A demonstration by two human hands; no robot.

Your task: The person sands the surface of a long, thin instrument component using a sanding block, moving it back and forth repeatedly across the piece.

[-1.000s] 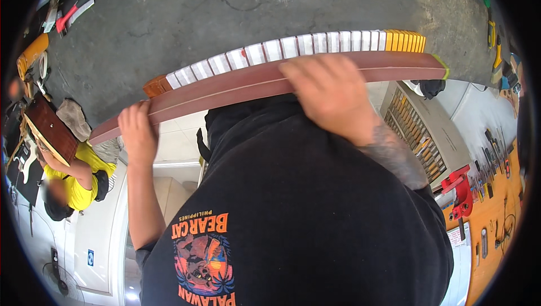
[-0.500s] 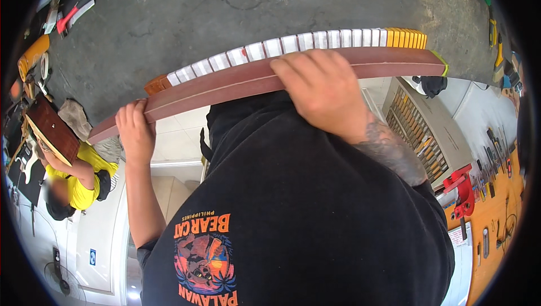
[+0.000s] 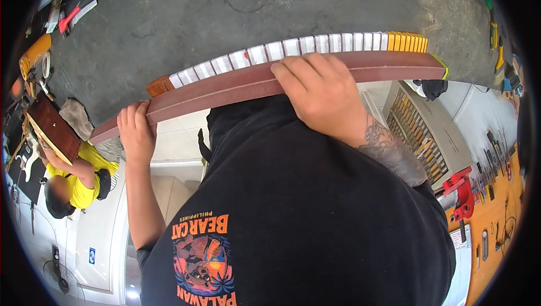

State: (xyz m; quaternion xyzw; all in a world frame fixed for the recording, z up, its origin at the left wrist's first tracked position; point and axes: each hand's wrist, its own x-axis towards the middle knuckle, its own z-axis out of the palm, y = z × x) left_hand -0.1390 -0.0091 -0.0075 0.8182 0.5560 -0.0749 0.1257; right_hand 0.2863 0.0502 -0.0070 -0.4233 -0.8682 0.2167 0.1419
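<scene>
A long reddish-brown bar [image 3: 225, 92] with a yellow-green right end [image 3: 446, 72] stretches across in front of me. My left hand [image 3: 137, 128] is closed over it near its left end, fingertips on the upper side. Right of the bar's middle, my right hand [image 3: 328, 94] grips it with the fingers bent over the top. Just beyond the bar runs what looks like a taped guitar fretboard, with white strips [image 3: 290, 48] along most of it and yellow strips [image 3: 407, 41] at the right. A brown wooden piece [image 3: 160, 86] shows at its left end. The bar hides its near side.
A dark grey benchtop [image 3: 349, 1] lies beyond. At left, a co-worker in a yellow shirt [image 3: 84, 193] holds a brown wooden panel [image 3: 53, 125]. A red-handled tool [image 3: 69, 20] lies far left. To the right are a tool rack [image 3: 414, 123] and a red vise [image 3: 461, 193].
The view has shifted a little, so the bench things sit slightly lower. Both hands keep their hold on the bar, with no clear movement along the taped strips.
</scene>
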